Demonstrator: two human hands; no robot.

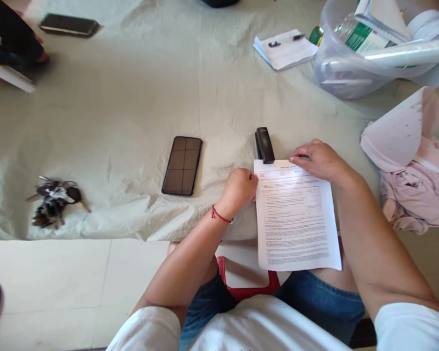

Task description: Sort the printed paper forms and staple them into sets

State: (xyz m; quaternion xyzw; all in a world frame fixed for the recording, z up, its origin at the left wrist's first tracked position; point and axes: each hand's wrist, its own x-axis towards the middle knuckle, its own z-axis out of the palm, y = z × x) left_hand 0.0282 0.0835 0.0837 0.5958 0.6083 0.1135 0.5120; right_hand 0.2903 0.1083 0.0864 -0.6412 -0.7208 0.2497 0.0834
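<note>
A printed paper sheet (296,217) lies over the table's front edge, its lower part hanging above my lap. My left hand (238,189) is curled at the sheet's upper left edge, pinching it. My right hand (320,158) presses flat on the sheet's top right part. A black stapler (264,145) stands at the sheet's top left corner, its mouth over the paper, between my two hands.
A dark phone (182,165) lies left of the stapler, a bunch of keys (54,200) further left. Pink cloth and paper (411,161) sit at right, a plastic bag of items (366,48) and a notepad with a pen (285,48) behind. Another person's hand (14,41) and a phone (69,24) are far left.
</note>
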